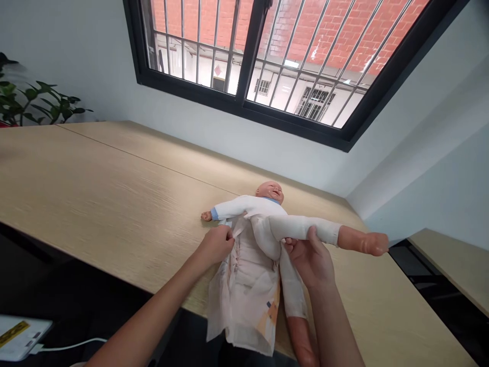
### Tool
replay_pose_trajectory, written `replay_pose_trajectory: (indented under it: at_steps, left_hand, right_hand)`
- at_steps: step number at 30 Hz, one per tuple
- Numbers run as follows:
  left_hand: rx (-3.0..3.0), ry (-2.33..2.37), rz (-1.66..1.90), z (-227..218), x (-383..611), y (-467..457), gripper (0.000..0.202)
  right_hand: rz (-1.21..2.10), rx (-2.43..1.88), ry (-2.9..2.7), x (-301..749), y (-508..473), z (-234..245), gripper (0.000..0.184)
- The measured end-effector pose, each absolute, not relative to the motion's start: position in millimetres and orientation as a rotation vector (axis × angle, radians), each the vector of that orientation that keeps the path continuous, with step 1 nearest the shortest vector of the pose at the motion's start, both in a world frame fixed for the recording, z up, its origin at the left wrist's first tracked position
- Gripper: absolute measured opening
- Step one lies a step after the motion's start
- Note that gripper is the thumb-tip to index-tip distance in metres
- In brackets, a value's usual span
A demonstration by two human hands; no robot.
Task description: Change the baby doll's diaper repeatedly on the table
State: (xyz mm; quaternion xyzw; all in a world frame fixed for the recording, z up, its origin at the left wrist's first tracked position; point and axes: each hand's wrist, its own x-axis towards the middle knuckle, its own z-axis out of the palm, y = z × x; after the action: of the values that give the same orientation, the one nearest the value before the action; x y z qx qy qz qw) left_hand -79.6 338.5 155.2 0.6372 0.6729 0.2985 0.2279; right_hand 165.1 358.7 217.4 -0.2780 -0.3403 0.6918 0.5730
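Observation:
A baby doll point(263, 204) lies on its back on the wooden table point(114, 193), head toward the window. It wears a white top with blue cuffs. My right hand point(311, 257) grips the doll's cloth-covered leg point(305, 229) and holds it raised and out to the right, bare foot point(369, 243) in the air. My left hand point(217, 243) is closed, pinching the edge of a pale printed garment point(244, 290) that lies spread under the doll's body and hangs over the table's front edge. The doll's other leg point(301, 331) points down toward me.
A potted plant point(26, 102) stands at the far left. A barred window point(267, 61) fills the wall behind the table. A white device with a cable point(19, 336) lies at the lower left. Another tabletop point(454, 265) sits to the right across a gap.

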Motion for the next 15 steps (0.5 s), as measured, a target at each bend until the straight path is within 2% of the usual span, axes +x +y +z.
replay_pose_trajectory:
  at_steps: [5,10,15]
  left_hand:
    - [1.714,1.778,0.874,151,-81,339,0.011]
    - [1.833,1.569,0.933,159,-74,332,0.026]
    - [1.935,1.407,0.875,162,-73,323,0.029]
  right_hand:
    - [1.597,-0.656,-0.953,168,358,213,0.036]
    - [1.595,-0.665,-1.047,167,359,211,0.04]
    - [1.604,-0.689,-1.08,168,359,214,0.045]
